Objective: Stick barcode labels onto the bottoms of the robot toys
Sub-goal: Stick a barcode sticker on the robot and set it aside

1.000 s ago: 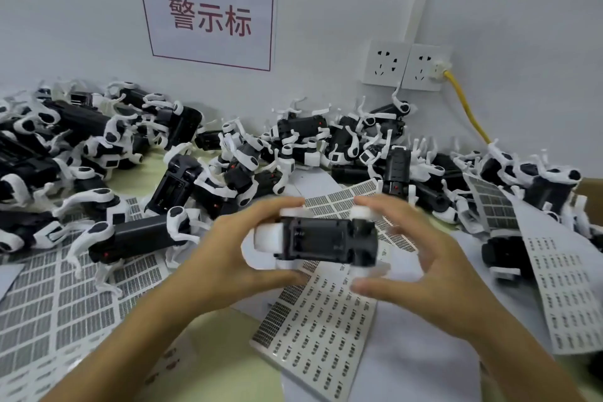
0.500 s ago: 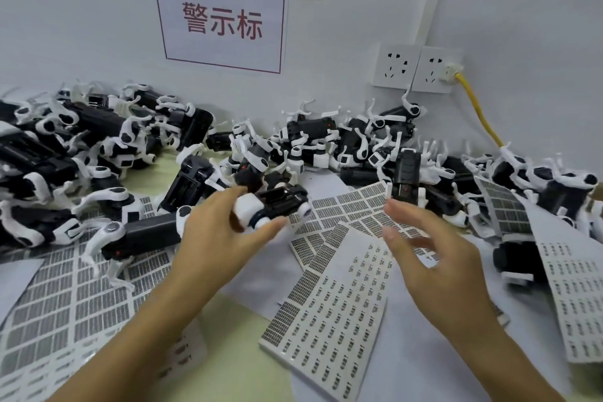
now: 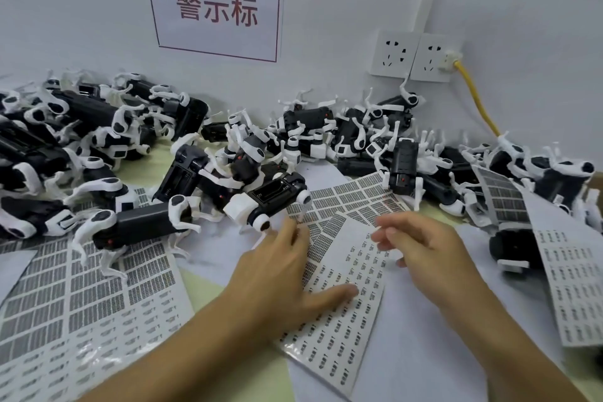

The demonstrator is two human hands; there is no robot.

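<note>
both hands (image 3: 277,274) on label sheet (image 3: 339,320)

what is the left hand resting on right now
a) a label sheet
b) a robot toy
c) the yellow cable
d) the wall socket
a: the left hand lies flat with its thumb spread on the label sheet, and the nearest toy sits free just beyond its fingertips.

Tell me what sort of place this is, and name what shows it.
Probably a small factory or packing workbench. Dozens of identical black-and-white robot toys lie heaped against the wall, many printed label sheets cover the table, and a red-lettered sign is posted above them.
</note>
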